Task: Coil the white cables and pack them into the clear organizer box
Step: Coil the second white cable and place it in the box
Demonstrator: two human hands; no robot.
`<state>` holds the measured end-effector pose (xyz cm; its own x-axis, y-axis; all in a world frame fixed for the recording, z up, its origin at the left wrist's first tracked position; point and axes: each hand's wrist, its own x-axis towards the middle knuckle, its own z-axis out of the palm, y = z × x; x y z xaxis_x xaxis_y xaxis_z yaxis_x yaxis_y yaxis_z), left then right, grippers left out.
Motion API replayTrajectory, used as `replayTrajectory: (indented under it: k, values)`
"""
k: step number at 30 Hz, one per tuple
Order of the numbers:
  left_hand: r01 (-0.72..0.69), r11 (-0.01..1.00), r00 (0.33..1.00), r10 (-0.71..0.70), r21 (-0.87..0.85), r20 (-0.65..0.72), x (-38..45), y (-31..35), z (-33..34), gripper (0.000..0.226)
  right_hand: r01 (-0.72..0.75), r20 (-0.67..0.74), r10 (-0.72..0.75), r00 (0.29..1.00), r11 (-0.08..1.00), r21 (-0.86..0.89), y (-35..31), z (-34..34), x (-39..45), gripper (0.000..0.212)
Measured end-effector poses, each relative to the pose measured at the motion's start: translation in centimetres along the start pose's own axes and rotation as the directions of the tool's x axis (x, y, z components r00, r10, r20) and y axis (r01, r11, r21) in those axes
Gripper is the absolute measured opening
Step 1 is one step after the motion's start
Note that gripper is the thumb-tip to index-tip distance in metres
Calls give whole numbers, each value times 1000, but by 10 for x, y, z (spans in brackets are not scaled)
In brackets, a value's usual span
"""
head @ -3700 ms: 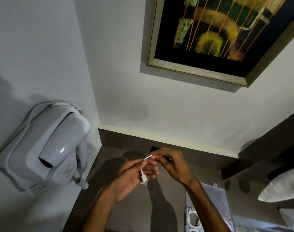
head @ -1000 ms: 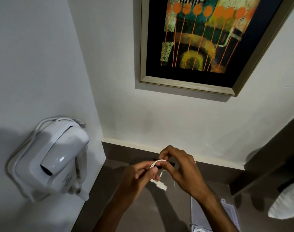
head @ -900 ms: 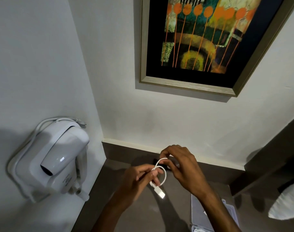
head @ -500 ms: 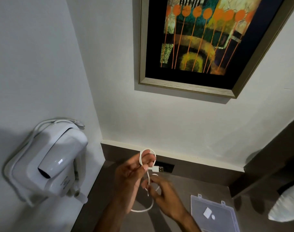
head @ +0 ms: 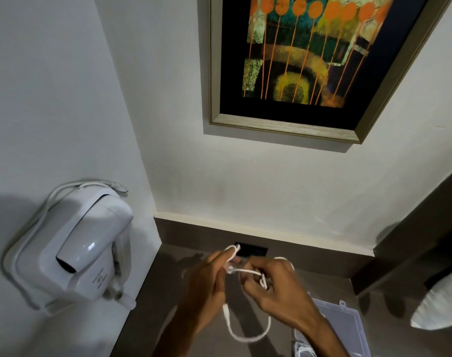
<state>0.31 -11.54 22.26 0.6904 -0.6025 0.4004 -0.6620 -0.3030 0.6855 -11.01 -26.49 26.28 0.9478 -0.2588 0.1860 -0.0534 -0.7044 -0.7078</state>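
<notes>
White cable (head: 248,337): you hold it above the table between both hands; a small loop sticks up past your left fingertips, a strand runs across to your right hand, and a long loop hangs down between your wrists.
Left hand (head: 206,284): your grip is pinched on the cable near the small upper loop, fingers pressed together.
Right hand (head: 276,292): your grip is closed on the strand, which crosses over your fingers; a further bit of cable arches behind your knuckles.
Box (head: 348,323): clear plastic, open on the table at the lower right, just beside your right forearm, which covers its near left part; another white coil (head: 303,350) shows at the bottom edge of it.
Table (head: 168,292): brown, dark, set in the wall corner; your hands and their shadows hide most of the middle.
Socket (head: 253,251): dark plate on the back panel, right behind the upper loop.
Hair dryer (head: 88,251): white, mounted on the left wall, well apart from your hands.
Painting (head: 309,60): framed, on the wall above.
Pillow (head: 441,305): white, at the right edge.
</notes>
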Motion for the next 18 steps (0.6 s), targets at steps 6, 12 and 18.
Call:
replayTrajectory:
  k: [6,12,18]
  values:
    - [188,956,909,-83,-226,408,-2,5,-22,28,194,128,-177,976,971,-137,19,-36,26,6]
    - [382,872,824,-172,-306,539,10,6,-27,26,205,34,-204,978,978,-28,43,-18,42,11]
    - [453,604,889,-249,-655,385,-4,2,-33,23,127,-57,-124,991,990,56,70,26,32,29]
